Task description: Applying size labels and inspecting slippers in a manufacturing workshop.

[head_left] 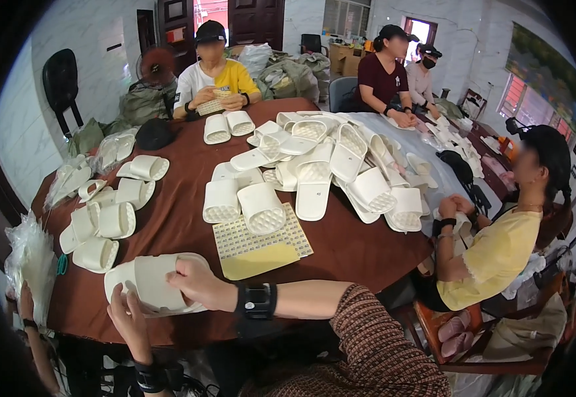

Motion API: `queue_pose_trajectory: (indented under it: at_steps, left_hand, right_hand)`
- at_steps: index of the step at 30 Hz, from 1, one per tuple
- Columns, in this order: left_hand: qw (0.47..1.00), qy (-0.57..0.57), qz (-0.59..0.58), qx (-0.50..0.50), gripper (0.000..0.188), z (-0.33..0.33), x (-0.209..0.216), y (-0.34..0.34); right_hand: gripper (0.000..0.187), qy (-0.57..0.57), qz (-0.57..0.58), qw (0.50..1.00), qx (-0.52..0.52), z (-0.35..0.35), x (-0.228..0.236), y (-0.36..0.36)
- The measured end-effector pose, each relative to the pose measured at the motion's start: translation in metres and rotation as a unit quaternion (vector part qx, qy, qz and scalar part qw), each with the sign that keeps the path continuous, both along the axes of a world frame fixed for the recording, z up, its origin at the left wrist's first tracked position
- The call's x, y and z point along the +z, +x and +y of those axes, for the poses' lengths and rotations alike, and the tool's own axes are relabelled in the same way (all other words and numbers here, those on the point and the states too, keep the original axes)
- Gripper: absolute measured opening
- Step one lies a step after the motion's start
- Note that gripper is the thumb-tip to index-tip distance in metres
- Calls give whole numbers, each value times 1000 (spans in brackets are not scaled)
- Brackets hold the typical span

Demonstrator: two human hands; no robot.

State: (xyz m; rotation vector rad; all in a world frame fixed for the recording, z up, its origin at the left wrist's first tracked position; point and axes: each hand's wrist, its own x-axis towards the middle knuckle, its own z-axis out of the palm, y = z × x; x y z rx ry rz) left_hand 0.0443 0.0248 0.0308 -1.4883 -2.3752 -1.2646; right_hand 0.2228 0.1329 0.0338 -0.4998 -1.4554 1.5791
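Note:
A white slide slipper (152,281) lies at the near left edge of the brown-covered table, with a broad smooth strap. My right hand (198,283) is closed on the strap side of this slipper, its fingertips partly hidden. At the slipper's near left end, my left hand (129,321) touches the sole with its fingers apart. Just beyond my right hand lies a yellow sticker sheet (255,261) with rows of small printed labels. Two white slippers (261,208) stand at the far edge of that sheet.
A large heap of white slippers (341,155) covers the table's middle. Several more slippers (116,218) lie at the left, near clear plastic bags (28,258). Another person's hand (26,304) is by those bags. Co-workers sit opposite and at the right (493,245).

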Motion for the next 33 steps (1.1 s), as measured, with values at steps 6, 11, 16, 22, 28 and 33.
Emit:
queue_pose_trajectory:
  at_steps: [6, 11, 16, 22, 28, 33]
  left_hand:
    - [992, 87, 44, -80, 35, -2, 31, 30]
    - [962, 153, -26, -222, 36, 7, 50, 61]
    - [948, 154, 158, -230, 38, 8, 63, 86]
    - [964, 64, 101, -239, 38, -11, 41, 74]
    - [969, 26, 32, -243, 36, -21, 3, 70]
    - [971, 12, 25, -237, 35, -20, -16, 71]
  right_hand:
    - [24, 102, -123, 987, 15, 6, 26, 67]
    - [22, -192, 110, 974, 44, -12, 44, 126]
    - [31, -205, 142, 968, -22, -9, 34, 194]
    - [31, -162, 155, 950, -219, -15, 13, 287]
    - [25, -72, 97, 902, -415, -28, 0, 358]
    - [27, -48, -62, 881, -467, -24, -9, 386]
